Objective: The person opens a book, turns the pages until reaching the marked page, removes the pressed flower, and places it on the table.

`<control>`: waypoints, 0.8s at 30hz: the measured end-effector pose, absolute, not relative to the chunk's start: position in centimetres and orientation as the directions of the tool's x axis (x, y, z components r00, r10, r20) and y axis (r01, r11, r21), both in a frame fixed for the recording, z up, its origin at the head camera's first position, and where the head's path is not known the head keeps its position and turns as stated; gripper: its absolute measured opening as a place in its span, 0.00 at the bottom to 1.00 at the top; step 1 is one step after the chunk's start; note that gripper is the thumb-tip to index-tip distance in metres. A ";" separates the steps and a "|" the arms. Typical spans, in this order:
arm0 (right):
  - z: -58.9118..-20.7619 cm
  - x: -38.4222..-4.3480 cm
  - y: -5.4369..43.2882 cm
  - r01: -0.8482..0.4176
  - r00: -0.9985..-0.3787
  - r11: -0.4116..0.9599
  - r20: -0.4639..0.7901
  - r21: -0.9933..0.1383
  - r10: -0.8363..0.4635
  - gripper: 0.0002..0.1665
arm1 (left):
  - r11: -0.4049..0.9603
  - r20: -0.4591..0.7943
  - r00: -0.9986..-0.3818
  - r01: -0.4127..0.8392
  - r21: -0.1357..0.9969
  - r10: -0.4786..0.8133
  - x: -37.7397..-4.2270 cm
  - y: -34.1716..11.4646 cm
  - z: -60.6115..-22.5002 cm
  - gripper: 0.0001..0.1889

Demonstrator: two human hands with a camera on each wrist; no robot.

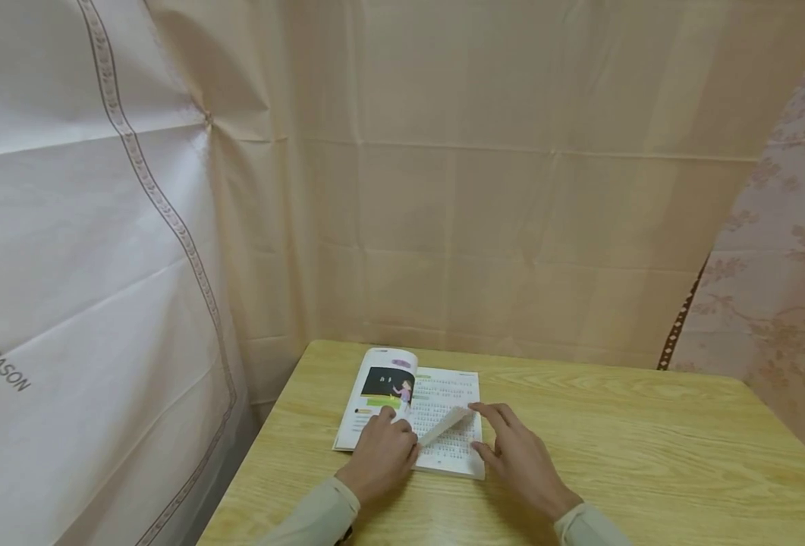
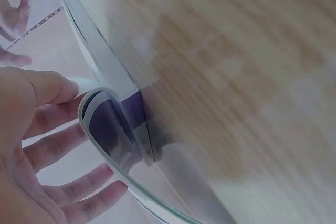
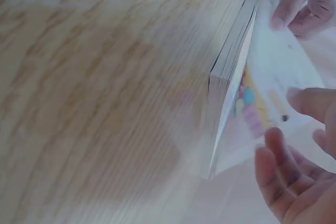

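A book (image 1: pixel 443 455) lies spread on the wooden table, its left pages bowed up near the spine and a blackboard picture on them. My left hand (image 1: pixel 383 455) rests on the left pages, with extended fingers over the paper and the thumb by the gutter. In the left wrist view the curved pages (image 2: pixel 113 153) run beside those fingers. A page (image 1: pixel 445 426) is partly raised off the right side. At its upper tip is the index finger of my right hand (image 1: pixel 521 455), thumb held apart. The right wrist view shows a coloured picture (image 3: pixel 247 103) beneath the raised page.
The wooden table (image 1: pixel 614 447) extends to the right of the book. Beige cloth (image 1: pixel 477 189) hangs behind it, a white printed cloth (image 1: pixel 102 303) at the left and a floral one (image 1: pixel 778 288) at the right.
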State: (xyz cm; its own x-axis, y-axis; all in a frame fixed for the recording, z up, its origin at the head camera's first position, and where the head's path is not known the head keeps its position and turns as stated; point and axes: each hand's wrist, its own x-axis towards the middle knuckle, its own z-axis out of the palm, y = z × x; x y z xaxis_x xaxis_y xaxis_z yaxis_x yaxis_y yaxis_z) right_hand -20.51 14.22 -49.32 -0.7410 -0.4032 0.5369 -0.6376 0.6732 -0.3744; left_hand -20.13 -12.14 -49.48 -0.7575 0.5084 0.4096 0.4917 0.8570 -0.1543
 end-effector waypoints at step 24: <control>-50.2 -20.1 14.0 -0.639 -0.769 0.709 0.263 -0.298 -0.583 0.13 | 0.889 0.576 -0.704 0.448 -0.094 0.416 -21.0 -13.2 -48.9 0.36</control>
State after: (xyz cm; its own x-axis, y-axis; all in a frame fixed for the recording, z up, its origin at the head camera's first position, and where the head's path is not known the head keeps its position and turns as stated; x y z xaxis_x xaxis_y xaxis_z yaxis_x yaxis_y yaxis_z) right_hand -20.12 14.01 -50.17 -0.7688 -0.5830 0.2629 -0.6394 0.7086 -0.2984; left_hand -21.02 -13.20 -48.87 -0.7039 0.4160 0.5757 0.4481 0.8890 -0.0945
